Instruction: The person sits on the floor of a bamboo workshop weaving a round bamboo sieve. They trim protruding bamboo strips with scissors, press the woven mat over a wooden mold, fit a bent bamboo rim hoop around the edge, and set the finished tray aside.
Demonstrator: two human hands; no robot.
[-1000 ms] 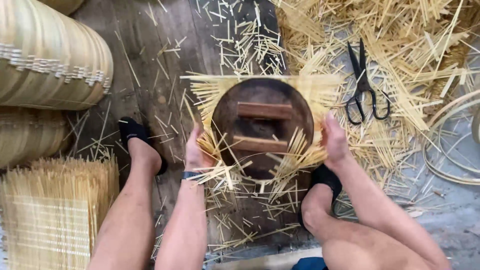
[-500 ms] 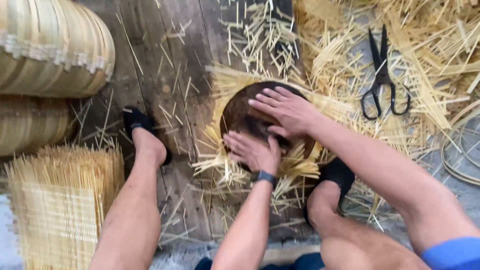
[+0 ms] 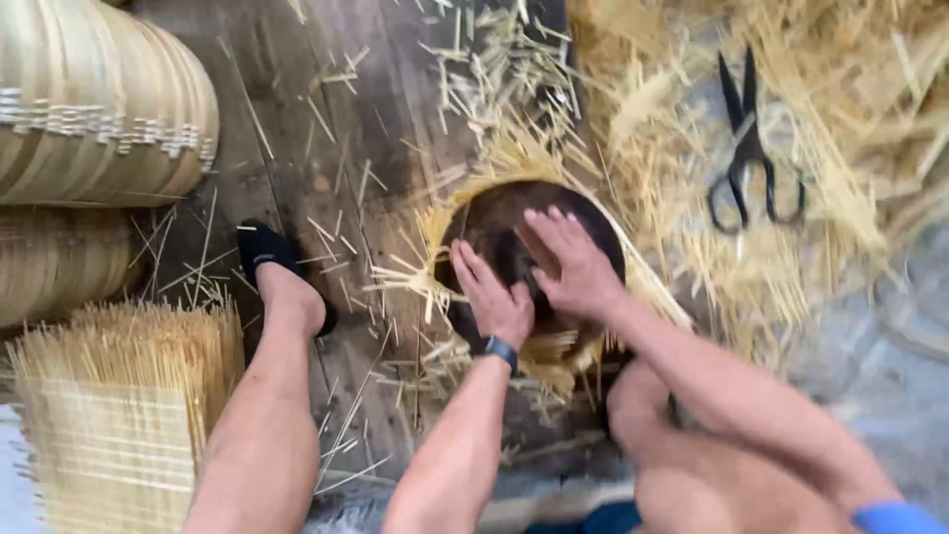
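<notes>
- the dark weathered wooden plank floor (image 3: 326, 119) carries everything; all places below are given from the round dark wooden mould (image 3: 494, 227) near its middle
- stacked pale woven bamboo hoops (image 3: 99, 109) lie well to the left of the mould and above it in view, with more of the same just below them
- a flat mat of pale bamboo strips (image 3: 119, 415) lies well to the left and below, beyond the person's left leg
- a loose heap of pale bamboo splints (image 3: 840, 129) spreads to the right of the mould, well apart from the hands
- the mould itself sits between the person's feet, a fringe of pale woven bamboo strips (image 3: 435, 282) sticking out from under its rim all round
- as a judgement: the woven piece is already laid under the mould and pinned, but its strip ends are loose and ragged, so the shaping and trimming look not yet done
- black metal scissors (image 3: 748, 148) lie on the heap to the right, untouched
- the right hand (image 3: 573, 262) lies flat on the mould's top, fingers spread, pressing and gripping nothing
- the left hand (image 3: 494, 297) lies open on the mould's near left part, just beside the right, also pressing with nothing grasped
- scattered splints around the rim clutter the work
</notes>
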